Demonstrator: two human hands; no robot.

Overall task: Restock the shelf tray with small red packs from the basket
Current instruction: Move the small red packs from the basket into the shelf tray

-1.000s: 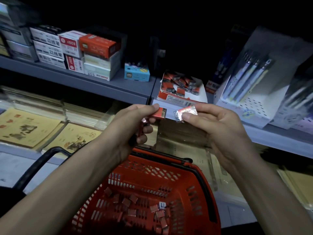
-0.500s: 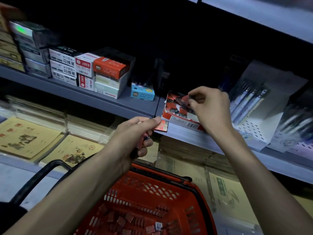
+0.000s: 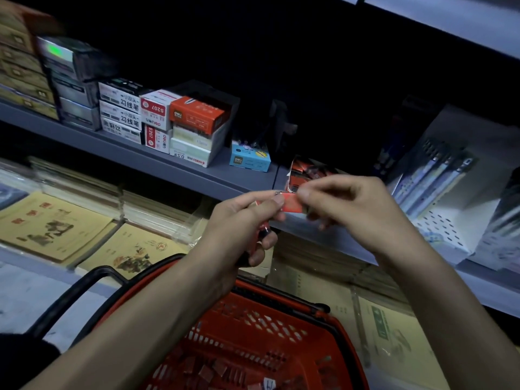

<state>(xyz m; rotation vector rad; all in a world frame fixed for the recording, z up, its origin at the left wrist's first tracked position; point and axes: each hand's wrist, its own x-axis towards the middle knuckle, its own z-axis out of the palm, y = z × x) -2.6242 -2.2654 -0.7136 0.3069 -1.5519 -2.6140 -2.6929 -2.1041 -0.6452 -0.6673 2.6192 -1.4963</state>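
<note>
left hand (image 3: 242, 220) and right hand (image 3: 346, 209) both pinch one red pack (image 3: 291, 205) near the tray (image 3: 294, 174); left should release only when right holds firm, then lay it flat in the tray

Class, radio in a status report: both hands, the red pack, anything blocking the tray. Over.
Left hand, right hand both pinch one red pack. Shelf tray just behind, holding packs. Nothing in between.

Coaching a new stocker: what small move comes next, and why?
Probably the right hand takes the small red pack from the left hand and lifts it into the shelf tray just behind: both hands pinch that pack now, and the tray holds similar packs.
</note>
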